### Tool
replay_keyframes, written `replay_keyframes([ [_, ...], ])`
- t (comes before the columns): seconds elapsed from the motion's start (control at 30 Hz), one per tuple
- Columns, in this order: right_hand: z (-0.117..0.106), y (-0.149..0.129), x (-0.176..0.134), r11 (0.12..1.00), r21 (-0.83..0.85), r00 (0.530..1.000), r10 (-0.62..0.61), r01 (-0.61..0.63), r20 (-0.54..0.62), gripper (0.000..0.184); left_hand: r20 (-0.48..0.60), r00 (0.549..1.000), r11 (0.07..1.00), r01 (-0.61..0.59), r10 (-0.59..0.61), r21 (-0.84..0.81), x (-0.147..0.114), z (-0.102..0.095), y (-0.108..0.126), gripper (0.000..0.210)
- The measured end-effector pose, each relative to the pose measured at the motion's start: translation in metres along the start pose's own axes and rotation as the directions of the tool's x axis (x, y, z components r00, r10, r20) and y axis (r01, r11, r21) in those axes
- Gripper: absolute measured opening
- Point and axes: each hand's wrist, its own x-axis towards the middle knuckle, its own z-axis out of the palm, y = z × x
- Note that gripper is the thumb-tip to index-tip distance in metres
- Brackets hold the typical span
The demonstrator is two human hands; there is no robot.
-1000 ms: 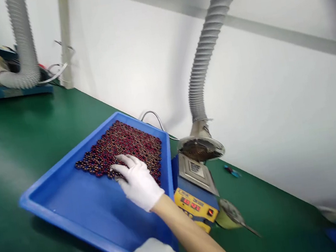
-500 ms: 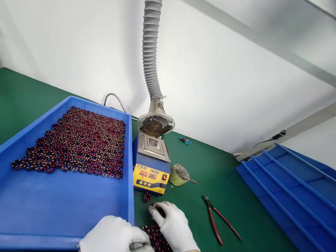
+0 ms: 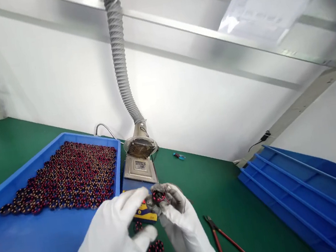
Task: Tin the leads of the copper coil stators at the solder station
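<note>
My right hand (image 3: 185, 228), in a white glove with grey-stained fingertips, pinches a small wound ring coil (image 3: 158, 195) with red and dark segments. It is raised in front of the soldering pot. My left hand (image 3: 108, 236), also in a white glove, is just to the left. Its thumb and fingers are spread, with nothing visible between them. Under the hands, several more ring coils (image 3: 154, 251) lie in a loose group on the green table, partly hidden by my left hand. One single coil (image 3: 138, 226) sits nearer the pot.
A blue tray (image 3: 55, 237) full of rows of coils stands left. The blue-and-yellow soldering pot (image 3: 139, 169) sits under a fume hose (image 3: 121, 66). Red-handled cutters (image 3: 217, 236) lie right; small blue-handled pliers (image 3: 179, 156) lie behind. Blue trays (image 3: 302, 190) lean at far right.
Both hands have risen from the coils on the table. My right hand now holds one coil up, and my left hand's fingers have spread. The view has tilted upward.
</note>
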Motion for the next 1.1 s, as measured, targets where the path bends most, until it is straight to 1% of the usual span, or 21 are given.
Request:
replay_keyframes([
  [0.03, 0.007, -0.002, 0.001, 0.998, 0.042, 0.998, -0.057, 0.056, 0.025, 0.03, -0.095, 0.993, 0.997, -0.072, 0.074, 0.027, 0.009, 0.0, 0.007, 0.051],
  [0.07, 0.013, -0.004, 0.002, 0.992, 0.067, 0.993, -0.109, 0.106, 0.043, 0.026, -0.203, 0.97, 0.991, -0.123, 0.13, 0.048, 0.016, 0.001, 0.013, 0.044],
  [0.1, 0.017, -0.006, 0.004, 0.987, 0.074, 0.987, -0.15, 0.146, 0.058, 0.024, -0.289, 0.942, 0.986, -0.159, 0.168, 0.057, 0.021, 0.003, 0.017, 0.038],
  [0.13, 0.02, -0.009, 0.005, 0.983, 0.065, 0.981, -0.178, 0.173, 0.075, 0.021, -0.345, 0.92, 0.982, -0.182, 0.187, 0.049, 0.025, 0.005, 0.018, 0.034],
  [0.17, 0.021, -0.013, 0.006, 0.979, 0.047, 0.975, -0.2, 0.196, 0.095, 0.02, -0.379, 0.904, 0.979, -0.202, 0.199, 0.032, 0.027, 0.007, 0.018, 0.031],
  [0.2, 0.021, -0.017, 0.007, 0.973, 0.028, 0.966, -0.229, 0.227, 0.123, 0.019, -0.385, 0.9, 0.976, -0.22, 0.207, 0.011, 0.029, 0.009, 0.016, 0.03],
  [0.33, 0.016, -0.03, 0.012, 0.933, -0.038, 0.902, -0.335, 0.358, 0.273, 0.017, -0.319, 0.901, 0.948, -0.319, 0.296, -0.02, 0.03, 0.009, 0.01, 0.023],
  [0.4, 0.015, -0.029, 0.014, 0.923, -0.053, 0.89, -0.351, 0.382, 0.292, 0.013, -0.31, 0.883, 0.93, -0.367, 0.352, 0.012, 0.032, 0.006, 0.01, 0.016],
  [0.47, 0.014, -0.024, 0.016, 0.935, 0.0, 0.901, -0.343, 0.355, 0.265, 0.01, -0.31, 0.865, 0.916, -0.398, 0.396, 0.06, 0.034, 0.003, 0.012, 0.01],
  [0.5, 0.013, -0.023, 0.016, 0.943, 0.054, 0.916, -0.331, 0.328, 0.229, 0.011, -0.305, 0.86, 0.911, -0.404, 0.409, 0.082, 0.035, 0.002, 0.012, 0.008],
  [0.57, 0.01, -0.022, 0.014, 0.954, 0.14, 0.954, -0.28, 0.263, 0.112, 0.013, -0.28, 0.871, 0.915, -0.385, 0.404, 0.122, 0.035, 0.001, 0.013, 0.007],
  [0.6, 0.008, -0.024, 0.012, 0.956, 0.149, 0.965, -0.26, 0.252, 0.038, 0.012, -0.265, 0.881, 0.92, -0.368, 0.392, 0.138, 0.034, 0.001, 0.012, 0.009],
  [0.63, 0.007, -0.025, 0.009, 0.954, 0.131, 0.963, -0.267, 0.269, -0.03, 0.01, -0.254, 0.89, 0.924, -0.351, 0.379, 0.151, 0.033, 0.001, 0.01, 0.011],
  [0.67, 0.005, -0.026, 0.007, 0.953, 0.091, 0.956, -0.283, 0.29, -0.077, 0.009, -0.243, 0.897, 0.928, -0.336, 0.368, 0.163, 0.031, 0.001, 0.009, 0.013],
  [0.7, 0.005, -0.025, 0.005, 0.952, 0.045, 0.95, -0.298, 0.303, -0.097, 0.007, -0.241, 0.901, 0.929, -0.326, 0.361, 0.174, 0.03, 0.002, 0.007, 0.015],
  [0.73, 0.005, -0.023, 0.003, 0.955, 0.013, 0.952, -0.294, 0.296, -0.091, 0.009, -0.247, 0.901, 0.93, -0.316, 0.356, 0.187, 0.028, 0.003, 0.005, 0.016],
  [0.77, 0.005, -0.019, 0.002, 0.967, 0.004, 0.965, -0.254, 0.255, -0.064, 0.014, -0.253, 0.899, 0.928, -0.311, 0.357, 0.204, 0.027, 0.003, 0.003, 0.017],
  [0.83, 0.007, -0.005, 0.004, 0.994, 0.05, 0.995, -0.098, 0.098, 0.008, 0.027, -0.262, 0.893, 0.921, -0.307, 0.366, 0.241, 0.025, 0.005, 0.001, 0.019],
  [0.9, 0.007, 0.011, 0.01, 0.988, 0.139, 0.996, 0.058, -0.067, 0.07, 0.032, -0.242, 0.9, 0.92, -0.304, 0.363, 0.247, 0.024, 0.006, -0.001, 0.022],
  [1.0, 0.001, 0.028, 0.023, 0.954, 0.227, 0.979, 0.174, -0.194, 0.108, 0.021, -0.194, 0.922, 0.938, -0.308, 0.335, 0.16, 0.025, 0.005, -0.002, 0.028],
  [1.1, -0.005, 0.03, 0.031, 0.936, 0.223, 0.956, 0.24, -0.274, 0.165, 0.015, -0.123, 0.948, 0.955, -0.298, 0.295, -0.006, 0.028, 0.0, -0.006, 0.029],
])
